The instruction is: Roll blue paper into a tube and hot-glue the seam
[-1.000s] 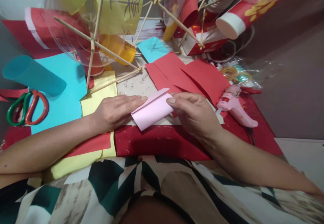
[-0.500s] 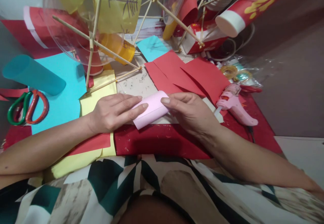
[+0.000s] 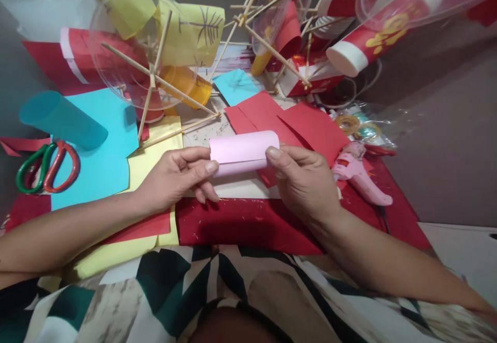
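Note:
A pink paper tube (image 3: pixel 244 148) lies nearly level between my two hands, its overlapping seam running lengthwise on the side facing me. My left hand (image 3: pixel 182 175) pinches the tube's left end between thumb and fingers. At the other end my right hand (image 3: pixel 305 177) grips it, thumb on the front near the seam and fingers behind, mostly hidden. Just beyond the tube lie cut sheets of red paper (image 3: pixel 258 107). A pink glue gun (image 3: pixel 361 175) rests on its side to the right of my right hand.
Scissors with green and red handles (image 3: pixel 62 167) lie at the left, beside a blue paper tube (image 3: pixel 64 120) on blue paper (image 3: pixel 97 177). Behind stands a stick frame (image 3: pixel 153 76) with clear discs and paper tubes. A bag of rubber bands (image 3: pixel 349 123) sits at the right.
The pink tube has been raised slightly and turned from a slant to nearly level. My left hand has shifted from lying over it to pinching its left end.

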Tool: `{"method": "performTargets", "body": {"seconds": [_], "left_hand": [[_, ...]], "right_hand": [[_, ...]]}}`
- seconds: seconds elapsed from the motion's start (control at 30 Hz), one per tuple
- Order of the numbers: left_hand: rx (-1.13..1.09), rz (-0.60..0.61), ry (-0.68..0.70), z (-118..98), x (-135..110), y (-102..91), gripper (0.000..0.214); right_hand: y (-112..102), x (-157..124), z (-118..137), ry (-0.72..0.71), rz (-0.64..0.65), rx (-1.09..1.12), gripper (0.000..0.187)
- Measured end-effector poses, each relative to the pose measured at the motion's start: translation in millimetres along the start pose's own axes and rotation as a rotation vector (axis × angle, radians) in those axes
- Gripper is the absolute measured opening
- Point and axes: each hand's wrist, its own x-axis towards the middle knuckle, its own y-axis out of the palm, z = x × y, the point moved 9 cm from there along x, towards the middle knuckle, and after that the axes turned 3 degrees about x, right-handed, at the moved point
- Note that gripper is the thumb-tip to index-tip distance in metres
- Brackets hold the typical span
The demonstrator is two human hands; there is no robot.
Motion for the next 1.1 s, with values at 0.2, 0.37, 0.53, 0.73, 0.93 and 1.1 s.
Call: {"method": "performTargets", "body": {"seconds": [0.2,0.37,0.53,0.73,0.93,1.1], "left_hand": [[-0.094,0.062,-0.018,6.2,1.2,3.4,0.031],[-0.082,0.092,0.006,4.2,3.2,4.3,0.029],[-0.102,0.102,0.012,3.2,4.3,6.0,0.03],[-0.063,0.031,-0.047,7.8,3.6,2.9,0.034],[-0.04,-0.035,-0.07,12.6,5.6,-3.0,0.036],[-0.117,-0.004,-0.039,13.1,9.6,-3.4,0.032]], "right_hand": [[0.6,0.0,-6.8,0.032,0.019,-0.035,0.045],[4.7,-0.4,-13.1,0.151,0.011,0.043,0.028],[6.5,0.6,-10.6,0.15,0.003,0.034,0.029],[2.0,-0.1,-10.5,0.089,-0.006,-0.056,0.019],[3.6,-4.6,-0.9,0.01,0.0,-0.193,0.013],[4.7,-6.0,2.5,-0.02,0.004,-0.197,0.012]]}}
